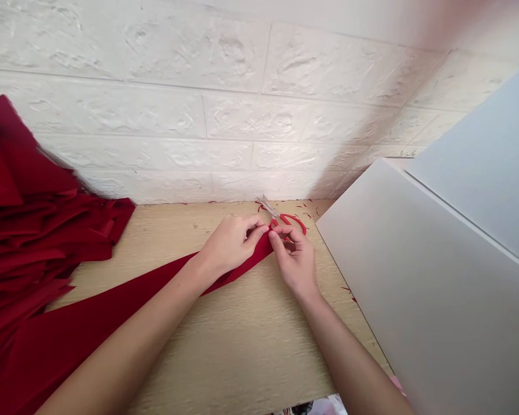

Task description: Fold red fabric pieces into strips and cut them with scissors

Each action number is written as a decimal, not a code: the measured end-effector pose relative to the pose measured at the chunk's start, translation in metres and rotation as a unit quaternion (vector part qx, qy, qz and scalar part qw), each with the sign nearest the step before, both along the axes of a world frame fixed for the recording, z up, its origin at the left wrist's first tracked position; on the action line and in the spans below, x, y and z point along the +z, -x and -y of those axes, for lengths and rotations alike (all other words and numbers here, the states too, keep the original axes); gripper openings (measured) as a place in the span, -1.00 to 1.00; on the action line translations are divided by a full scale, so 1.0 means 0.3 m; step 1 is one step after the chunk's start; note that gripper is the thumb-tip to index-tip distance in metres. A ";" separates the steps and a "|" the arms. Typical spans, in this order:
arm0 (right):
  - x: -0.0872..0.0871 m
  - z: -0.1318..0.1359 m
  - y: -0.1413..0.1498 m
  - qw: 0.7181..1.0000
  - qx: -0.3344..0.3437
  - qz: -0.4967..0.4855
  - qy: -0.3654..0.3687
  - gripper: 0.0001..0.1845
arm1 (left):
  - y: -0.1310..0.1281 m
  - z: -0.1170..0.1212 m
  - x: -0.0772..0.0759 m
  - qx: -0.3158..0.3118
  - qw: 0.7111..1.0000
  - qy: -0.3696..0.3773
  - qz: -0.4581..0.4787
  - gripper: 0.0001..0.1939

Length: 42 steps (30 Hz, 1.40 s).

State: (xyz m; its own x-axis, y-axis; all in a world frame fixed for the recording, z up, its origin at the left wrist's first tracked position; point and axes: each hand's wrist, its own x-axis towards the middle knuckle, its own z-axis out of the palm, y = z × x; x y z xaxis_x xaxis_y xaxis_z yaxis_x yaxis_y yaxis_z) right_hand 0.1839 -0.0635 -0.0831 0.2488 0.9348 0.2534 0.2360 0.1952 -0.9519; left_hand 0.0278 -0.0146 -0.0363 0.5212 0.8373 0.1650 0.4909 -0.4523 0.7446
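left hand and right hand together, pinching a red fabric strip — scissors half hidden behind them

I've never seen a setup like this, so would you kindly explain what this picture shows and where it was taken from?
This single view comes from a camera worn on a person's head, looking forward and down, so the left hand and right hand reaching in are that person's own. Both pinch the end of a long red fabric strip, which runs across a pale wooden table top toward a heaped pile of red fabric. Just beyond the hands lie metal-bladed scissors with red loop handles. Small red fabric snippets are scattered along the foot of a white brick-textured wall. Large pale flat panels stand at the right.
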 end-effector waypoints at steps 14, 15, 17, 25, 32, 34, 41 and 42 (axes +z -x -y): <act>-0.002 0.008 -0.007 0.995 -0.004 0.099 -0.029 -0.77 | -0.011 0.001 -0.012 0.010 1.000 0.019 0.003 -0.70; -0.005 0.009 -0.007 0.994 0.002 0.103 -0.032 -0.78 | -0.010 0.000 -0.013 0.013 1.000 0.024 0.006 -0.70; -0.011 0.009 -0.008 0.993 0.011 0.114 -0.041 -0.81 | -0.007 -0.002 -0.014 0.014 0.999 0.032 0.015 -0.70; -0.009 0.000 -0.014 0.996 0.020 0.080 -0.040 -0.81 | -0.001 -0.011 -0.018 0.011 1.000 0.022 0.018 -0.70; -0.008 -0.004 -0.018 0.998 0.012 0.054 -0.012 -0.80 | -0.001 -0.010 -0.011 -0.001 1.000 0.021 0.002 -0.69; -0.006 -0.007 -0.017 0.999 0.011 0.040 -0.005 -0.80 | -0.001 -0.009 -0.009 -0.004 1.000 0.018 -0.003 -0.69; 0.008 -0.009 -0.009 0.999 0.019 -0.003 0.036 -0.74 | -0.002 -0.007 -0.009 -0.008 1.000 0.003 -0.014 -0.71; 0.008 -0.008 -0.008 0.999 0.019 -0.007 0.037 -0.74 | -0.002 -0.007 -0.011 -0.006 1.000 0.003 -0.016 -0.71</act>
State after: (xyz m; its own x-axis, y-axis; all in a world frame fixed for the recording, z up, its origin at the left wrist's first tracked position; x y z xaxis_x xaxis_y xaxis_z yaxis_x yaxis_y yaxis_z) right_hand 0.1864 -0.0610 -0.0805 0.2164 0.9596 0.1798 0.2162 0.1325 -0.9673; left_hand 0.0284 -0.0126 -0.0395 0.5367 0.8316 0.1428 0.5082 -0.4536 0.7321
